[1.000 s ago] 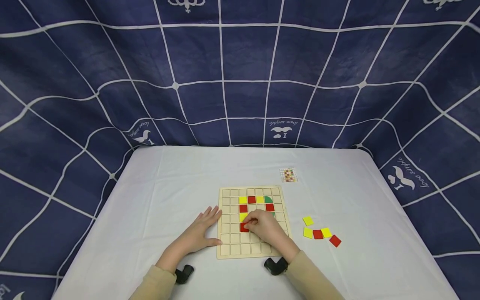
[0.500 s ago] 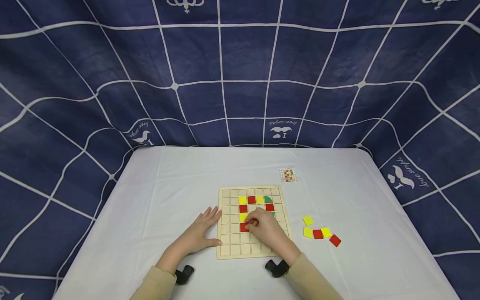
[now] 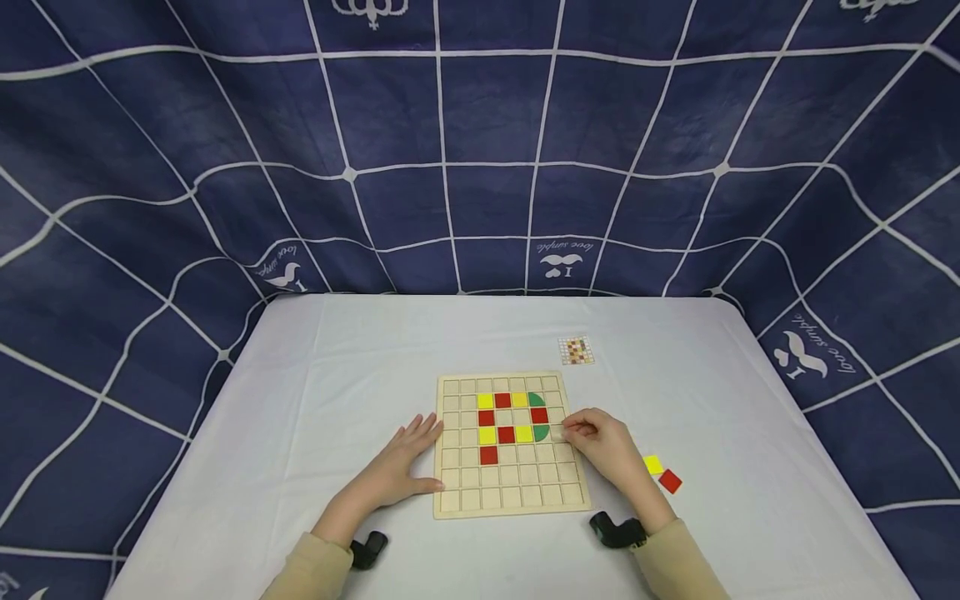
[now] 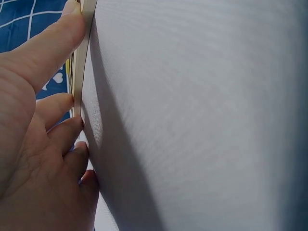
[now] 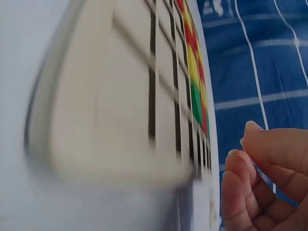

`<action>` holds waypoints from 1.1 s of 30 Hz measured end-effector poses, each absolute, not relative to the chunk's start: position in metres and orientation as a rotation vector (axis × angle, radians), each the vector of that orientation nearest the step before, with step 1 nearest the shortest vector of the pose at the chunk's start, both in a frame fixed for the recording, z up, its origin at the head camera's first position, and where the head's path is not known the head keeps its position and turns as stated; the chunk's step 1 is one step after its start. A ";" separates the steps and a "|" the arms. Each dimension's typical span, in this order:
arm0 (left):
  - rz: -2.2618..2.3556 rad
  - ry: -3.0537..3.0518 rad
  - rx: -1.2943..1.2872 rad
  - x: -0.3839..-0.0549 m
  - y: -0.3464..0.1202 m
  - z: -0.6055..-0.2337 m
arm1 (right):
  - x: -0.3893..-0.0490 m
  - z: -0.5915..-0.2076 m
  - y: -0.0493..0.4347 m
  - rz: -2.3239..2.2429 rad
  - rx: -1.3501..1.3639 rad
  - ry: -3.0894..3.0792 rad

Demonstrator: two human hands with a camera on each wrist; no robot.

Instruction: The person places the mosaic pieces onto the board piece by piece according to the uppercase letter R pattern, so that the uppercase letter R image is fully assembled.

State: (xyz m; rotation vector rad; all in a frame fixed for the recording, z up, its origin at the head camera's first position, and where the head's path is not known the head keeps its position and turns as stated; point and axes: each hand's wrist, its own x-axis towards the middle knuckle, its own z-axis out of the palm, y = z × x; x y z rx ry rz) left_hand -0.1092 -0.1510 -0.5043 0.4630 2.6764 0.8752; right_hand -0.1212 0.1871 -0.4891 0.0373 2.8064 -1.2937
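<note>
A wooden grid board (image 3: pixel 487 498) lies on the white table in the head view. Red, yellow and green pieces fill some of its squares, with a red tile (image 3: pixel 489 455) lowest and a green rounded piece (image 3: pixel 541 432) at the right. My left hand (image 3: pixel 397 462) touches the board's left edge, fingers spread; the left wrist view shows the thumb (image 4: pixel 53 43) and fingertips against the rim. Over the board's right edge hovers my right hand (image 3: pixel 603 446). Its fingers are loosely bent, the thumb (image 5: pixel 274 144) is near the index finger, and no piece shows between them.
To the right of the board lie a loose yellow tile (image 3: pixel 652 464) and a red tile (image 3: pixel 671 481), partly near the right forearm. A small printed pattern card (image 3: pixel 576 350) sits behind the board. A blue checked curtain (image 3: pixel 487 200) surrounds the table (image 3: pixel 360 350).
My right hand has moved right, from the red tile low on the board to the board's right edge. It uncovers the row above and now hides several loose tiles. The left hand stays put.
</note>
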 end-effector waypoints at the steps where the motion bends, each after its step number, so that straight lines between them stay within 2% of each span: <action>1: 0.880 2.672 0.460 -0.109 -0.151 -0.504 | -0.122 -0.489 0.194 -1.277 0.064 2.814; 12: 0.880 2.670 0.447 -0.108 -0.150 -0.502 | -0.120 -0.491 0.243 -1.184 0.306 2.828; 33: 0.892 2.672 0.464 -0.109 -0.152 -0.508 | -0.113 -0.499 0.244 -1.024 0.372 2.823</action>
